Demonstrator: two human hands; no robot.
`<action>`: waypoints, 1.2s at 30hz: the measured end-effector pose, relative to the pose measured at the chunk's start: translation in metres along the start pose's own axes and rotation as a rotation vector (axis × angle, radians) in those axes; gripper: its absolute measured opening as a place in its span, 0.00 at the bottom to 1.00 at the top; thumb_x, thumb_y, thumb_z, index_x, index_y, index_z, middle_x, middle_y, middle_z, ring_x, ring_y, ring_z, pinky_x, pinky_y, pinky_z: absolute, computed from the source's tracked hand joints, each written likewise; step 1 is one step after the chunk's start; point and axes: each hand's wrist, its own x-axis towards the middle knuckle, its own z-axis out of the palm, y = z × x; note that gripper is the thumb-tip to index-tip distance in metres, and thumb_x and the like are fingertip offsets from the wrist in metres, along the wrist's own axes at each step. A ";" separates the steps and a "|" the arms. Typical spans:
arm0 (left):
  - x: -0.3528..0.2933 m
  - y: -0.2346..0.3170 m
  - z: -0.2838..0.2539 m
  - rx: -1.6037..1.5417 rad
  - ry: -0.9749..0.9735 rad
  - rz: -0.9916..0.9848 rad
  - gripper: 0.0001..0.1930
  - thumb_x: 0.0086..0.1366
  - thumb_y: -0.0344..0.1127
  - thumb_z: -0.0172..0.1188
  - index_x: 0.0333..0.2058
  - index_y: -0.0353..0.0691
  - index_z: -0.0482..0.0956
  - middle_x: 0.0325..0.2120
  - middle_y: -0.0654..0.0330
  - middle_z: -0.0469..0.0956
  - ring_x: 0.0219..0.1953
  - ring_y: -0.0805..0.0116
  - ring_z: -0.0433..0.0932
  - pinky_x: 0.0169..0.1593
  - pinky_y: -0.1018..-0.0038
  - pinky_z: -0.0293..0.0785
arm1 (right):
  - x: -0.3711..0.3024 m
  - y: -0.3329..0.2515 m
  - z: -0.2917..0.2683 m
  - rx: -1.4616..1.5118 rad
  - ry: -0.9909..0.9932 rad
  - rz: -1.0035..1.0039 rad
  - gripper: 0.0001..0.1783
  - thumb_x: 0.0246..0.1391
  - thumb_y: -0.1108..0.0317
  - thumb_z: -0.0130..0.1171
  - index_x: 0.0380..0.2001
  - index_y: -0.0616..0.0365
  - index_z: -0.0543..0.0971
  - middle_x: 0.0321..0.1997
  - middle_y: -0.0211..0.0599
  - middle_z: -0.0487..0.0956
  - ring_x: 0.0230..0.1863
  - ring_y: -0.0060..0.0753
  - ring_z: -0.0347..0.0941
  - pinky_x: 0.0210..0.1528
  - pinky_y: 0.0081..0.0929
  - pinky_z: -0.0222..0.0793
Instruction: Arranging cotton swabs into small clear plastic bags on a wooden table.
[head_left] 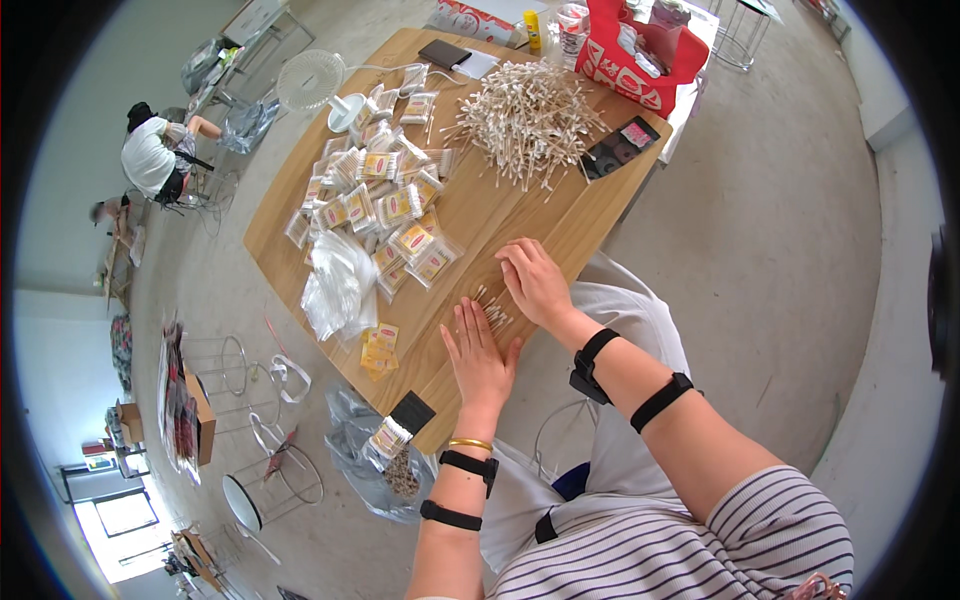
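A small row of cotton swabs (492,306) lies on the wooden table near its front edge, between my two hands. My left hand (482,368) rests flat beside them, fingers stretched out and thumb apart, touching the swabs' left side. On their right, my right hand (538,284) is held with its fingers loosely bent and nothing visible in it; its palm side is hidden. Farther off is a big loose heap of cotton swabs (530,115). Left of that lie many filled clear packets of swabs (400,205) with yellow labels.
Clear empty bags (340,285) and yellow cards (379,350) lie at the table's left edge. A white fan (346,113), dark wallet (445,53), phone (618,150) and red bag (640,60) stand around the heap. A plastic bag (365,455) hangs below the near corner. Two people sit far left.
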 end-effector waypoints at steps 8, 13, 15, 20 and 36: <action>-0.011 -0.015 -0.011 -0.200 0.141 -0.106 0.54 0.60 0.44 0.65 0.73 0.31 0.39 0.74 0.42 0.45 0.77 0.45 0.41 0.76 0.46 0.32 | 0.000 0.003 -0.004 0.040 -0.013 0.009 0.06 0.61 0.72 0.55 0.41 0.57 0.77 0.43 0.40 0.76 0.50 0.47 0.72 0.52 0.39 0.71; -0.007 -0.023 -0.006 -0.284 0.153 -0.129 0.55 0.56 0.39 0.68 0.73 0.33 0.40 0.74 0.42 0.46 0.77 0.45 0.42 0.76 0.46 0.33 | -0.003 0.002 0.000 0.320 -0.147 0.105 0.10 0.65 0.69 0.50 0.46 0.57 0.76 0.49 0.45 0.73 0.54 0.49 0.71 0.56 0.40 0.69; -0.003 -0.022 -0.001 -0.294 0.162 -0.144 0.55 0.56 0.39 0.68 0.73 0.33 0.41 0.74 0.42 0.47 0.77 0.45 0.43 0.76 0.45 0.33 | -0.008 -0.008 0.010 0.373 -0.187 0.102 0.11 0.66 0.68 0.49 0.48 0.57 0.76 0.50 0.46 0.72 0.55 0.51 0.70 0.58 0.40 0.69; 0.004 -0.026 0.016 -0.283 0.235 -0.208 0.54 0.56 0.42 0.68 0.73 0.33 0.43 0.72 0.40 0.50 0.76 0.44 0.47 0.76 0.45 0.38 | -0.020 -0.037 0.036 0.492 -0.335 0.089 0.13 0.69 0.65 0.47 0.50 0.57 0.75 0.54 0.48 0.71 0.57 0.53 0.69 0.61 0.41 0.67; 0.019 -0.017 0.001 -0.401 0.246 0.020 0.48 0.57 0.34 0.67 0.71 0.35 0.49 0.62 0.50 0.70 0.68 0.49 0.63 0.74 0.46 0.49 | 0.015 0.011 -0.010 0.325 -0.032 0.201 0.11 0.68 0.67 0.49 0.47 0.57 0.78 0.48 0.44 0.72 0.51 0.46 0.71 0.55 0.36 0.68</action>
